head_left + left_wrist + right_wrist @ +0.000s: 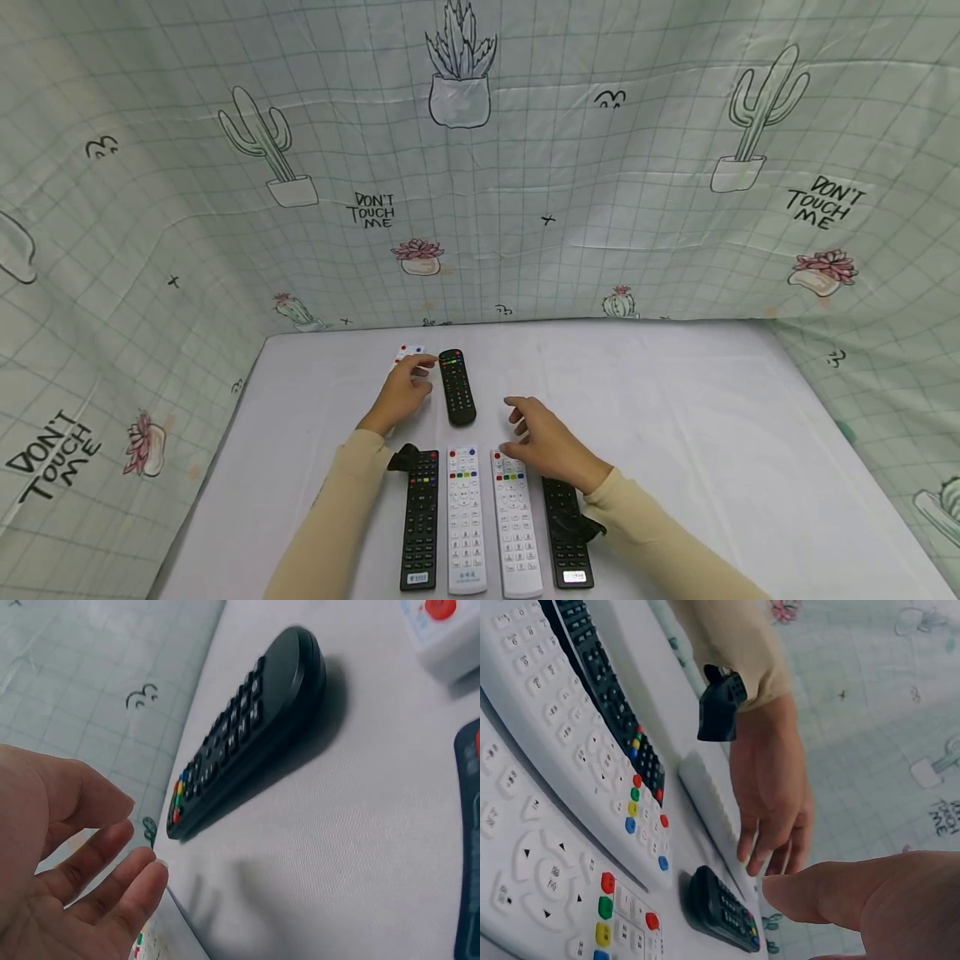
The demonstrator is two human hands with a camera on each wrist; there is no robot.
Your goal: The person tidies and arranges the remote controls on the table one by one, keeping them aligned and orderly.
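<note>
Small black remote [459, 390]: on the desk [675, 417] close to its far edge, left of that edge's middle; slim, rounded ends, thick smooth foot turned toward me.
Its keys: black with pale markings; a red, green, yellow and blue set near the far end; markings too small to read.
My left hand [401, 393]: released, fingers loosely bent around nothing, just beside the small black remote's far end.
Far white remote [410, 349]: toward the desk's far left corner, mostly covered by my left hand; red and blue keys show.
My right hand [553, 443]: released, grasping nothing; thumb by the head of the right white remote [519, 537], contact not certain.
Rest of row, toward near edge: left black remote [420, 517], left white remote [467, 537], right black remote [561, 498].
Labels: pale stickers at both black feet, blue characters on the left white foot; none legible to me.
Cloth [525, 150], behind far edge: printed "DON'T TOUCH ME" among potted cacti.
</note>
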